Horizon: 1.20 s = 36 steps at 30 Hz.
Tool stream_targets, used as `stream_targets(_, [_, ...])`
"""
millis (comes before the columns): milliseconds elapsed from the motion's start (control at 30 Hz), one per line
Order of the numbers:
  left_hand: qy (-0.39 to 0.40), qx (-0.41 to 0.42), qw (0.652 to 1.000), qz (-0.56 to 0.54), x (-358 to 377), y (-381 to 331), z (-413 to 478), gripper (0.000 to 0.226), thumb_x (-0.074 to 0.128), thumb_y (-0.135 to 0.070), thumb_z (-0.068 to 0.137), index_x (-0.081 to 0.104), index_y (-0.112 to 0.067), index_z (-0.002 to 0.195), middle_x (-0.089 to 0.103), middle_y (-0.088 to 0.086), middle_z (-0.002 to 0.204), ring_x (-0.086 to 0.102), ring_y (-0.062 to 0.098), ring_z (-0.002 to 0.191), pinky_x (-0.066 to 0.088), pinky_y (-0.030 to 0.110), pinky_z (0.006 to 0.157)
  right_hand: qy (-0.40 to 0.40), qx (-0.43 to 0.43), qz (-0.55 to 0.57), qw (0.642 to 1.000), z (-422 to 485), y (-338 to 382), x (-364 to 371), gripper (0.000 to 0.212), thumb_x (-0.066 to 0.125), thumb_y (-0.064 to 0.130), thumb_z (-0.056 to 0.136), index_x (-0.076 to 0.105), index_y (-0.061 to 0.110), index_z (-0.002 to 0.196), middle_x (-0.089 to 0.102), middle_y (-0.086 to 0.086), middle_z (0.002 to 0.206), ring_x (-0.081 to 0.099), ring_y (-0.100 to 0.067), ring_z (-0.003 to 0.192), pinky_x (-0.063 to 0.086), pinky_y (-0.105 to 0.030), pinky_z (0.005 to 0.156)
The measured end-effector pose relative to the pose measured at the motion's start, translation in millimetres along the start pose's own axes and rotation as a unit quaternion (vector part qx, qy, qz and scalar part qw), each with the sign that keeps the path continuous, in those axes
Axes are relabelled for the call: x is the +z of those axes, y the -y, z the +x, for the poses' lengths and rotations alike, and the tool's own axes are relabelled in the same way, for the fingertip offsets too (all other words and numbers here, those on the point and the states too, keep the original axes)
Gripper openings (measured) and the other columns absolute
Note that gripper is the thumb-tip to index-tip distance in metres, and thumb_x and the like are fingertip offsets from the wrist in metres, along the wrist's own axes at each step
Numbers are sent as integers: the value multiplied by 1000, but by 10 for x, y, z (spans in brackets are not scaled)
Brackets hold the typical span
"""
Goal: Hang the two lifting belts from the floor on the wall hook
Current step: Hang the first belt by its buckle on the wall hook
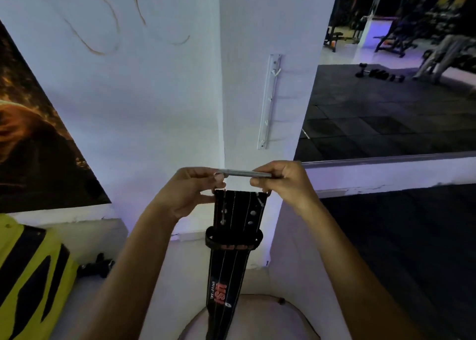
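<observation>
Below the white hook rail (269, 102), both hands raise one black lifting belt (233, 239) by its steel buckle bar (244, 173): left hand (188, 192) and right hand (280, 182) fingers pinched closed on its ends. Stiff stitched leather hangs straight. Nothing hung yet; the second belt is unseen.

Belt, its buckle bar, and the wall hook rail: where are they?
Belt (226, 275), head view, on the strap's black face.
Buckle bar (242, 172), head view, mid-bar.
Hook rail (269, 102), head view, mid-rail.
</observation>
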<state>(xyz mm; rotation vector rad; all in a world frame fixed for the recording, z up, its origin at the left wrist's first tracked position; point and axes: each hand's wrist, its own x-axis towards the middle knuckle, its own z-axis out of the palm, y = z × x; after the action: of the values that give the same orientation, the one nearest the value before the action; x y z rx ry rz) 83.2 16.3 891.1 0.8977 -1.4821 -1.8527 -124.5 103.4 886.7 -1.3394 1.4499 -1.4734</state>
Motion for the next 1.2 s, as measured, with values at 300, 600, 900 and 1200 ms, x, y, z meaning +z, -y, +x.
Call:
stream_targets(300, [-67,157,985,-2,457,-899,766,7,68,-16,87,70,-10,86,61,1,67,61,14,68,54,41,72,-9,-88,48,995,1095,626,-636,25,74,-12,73,73,9,87,76,5,72,71,-9,70,58,-18,76])
stream_targets(600, [-135,359,923,33,976,-2097,1527,11,67,-11,89,71,-1,90,58,8,70,64,16,64,60,29,70,-45,-276,-27,960,2189,1620,-1322,21,76,-5,76,73,-1,97,73,-3,79,68,-4,69,52,-13,66])
stream_targets(900, [-145,452,880,32,1400,-3519,1974,11,69,-11,87,69,0,88,61,7,69,63,13,60,60,28,68,-109,-429,-47,895,3080,2792,-1844,19,81,3,73,73,17,83,71,2,75,65,-4,67,50,-13,66])
stream_targets(1200, [-201,526,826,-38,1535,-4527,2170,12,71,-9,85,68,3,83,57,8,64,57,17,54,52,32,63,-169,-502,-25,848,3698,3693,-1782,12,80,4,75,75,15,79,69,8,71,63,-6,68,53,-23,69])
